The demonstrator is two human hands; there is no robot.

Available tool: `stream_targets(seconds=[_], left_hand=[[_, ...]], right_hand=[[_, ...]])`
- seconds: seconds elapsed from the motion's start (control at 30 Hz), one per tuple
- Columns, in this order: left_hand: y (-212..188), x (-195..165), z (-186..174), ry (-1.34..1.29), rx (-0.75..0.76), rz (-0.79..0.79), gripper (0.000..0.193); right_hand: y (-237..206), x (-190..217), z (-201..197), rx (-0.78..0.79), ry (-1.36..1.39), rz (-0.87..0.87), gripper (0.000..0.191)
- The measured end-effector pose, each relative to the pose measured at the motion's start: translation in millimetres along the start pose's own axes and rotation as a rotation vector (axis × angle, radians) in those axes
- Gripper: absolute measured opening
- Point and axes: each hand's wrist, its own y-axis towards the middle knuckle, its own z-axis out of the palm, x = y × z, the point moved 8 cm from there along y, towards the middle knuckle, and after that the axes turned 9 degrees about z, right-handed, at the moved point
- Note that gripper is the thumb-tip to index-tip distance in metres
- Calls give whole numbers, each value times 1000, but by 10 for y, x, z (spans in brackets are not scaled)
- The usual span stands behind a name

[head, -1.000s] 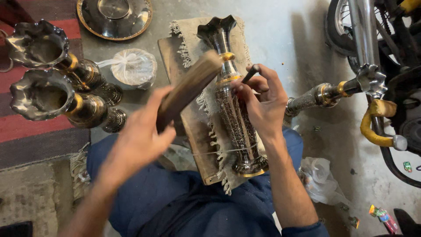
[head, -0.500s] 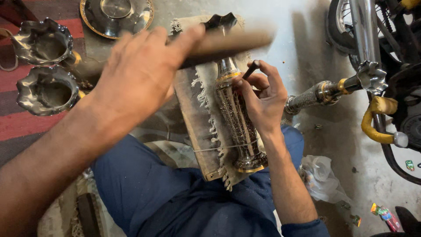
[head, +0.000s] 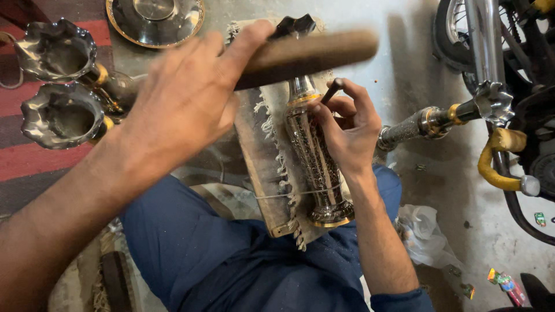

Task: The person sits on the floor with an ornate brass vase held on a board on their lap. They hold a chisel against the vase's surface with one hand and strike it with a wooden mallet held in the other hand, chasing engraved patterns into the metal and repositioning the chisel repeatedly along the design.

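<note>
My left hand (head: pixel 185 101) is raised close to the camera and grips a wooden bat (head: pixel 306 55) that lies crosswise above the work, blurred. My right hand (head: pixel 347 130) pinches a short dark punch (head: pixel 332 91) with its tip on a tall engraved silver vase (head: pixel 315 156). The vase lies on its side on a fringed cloth over a wooden board (head: pixel 263 173) resting on my lap; its gold-ringed base points toward me and its flared mouth away.
Two flared silver vases (head: pixel 58 86) lie at the left on a red striped mat. A round metal plate (head: pixel 155 17) sits at the top. A motorcycle (head: pixel 503 86) stands at the right. A crumpled plastic bag (head: pixel 425 228) lies on the concrete floor.
My left hand has swung the wooden bat up from beside the vase to a raised, crosswise position near the camera. My right hand has kept the punch on the vase.
</note>
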Motion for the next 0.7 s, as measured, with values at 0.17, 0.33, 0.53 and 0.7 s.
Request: stream_targets(seconds=[0.17, 0.33, 0.53, 0.7], left_hand=[[-18, 1, 68, -9, 1, -26, 72], [-6, 35, 88, -21, 9, -37, 74], [25, 49, 39, -79, -4, -50, 73], [37, 22, 3, 27, -35, -27, 70]], right_hand=[[0, 33, 13, 27, 15, -42, 41], [7, 42, 14, 33, -15, -48, 43], [-1, 35, 11, 51, -19, -30, 43], [-16, 66, 22, 68, -50, -58, 44]])
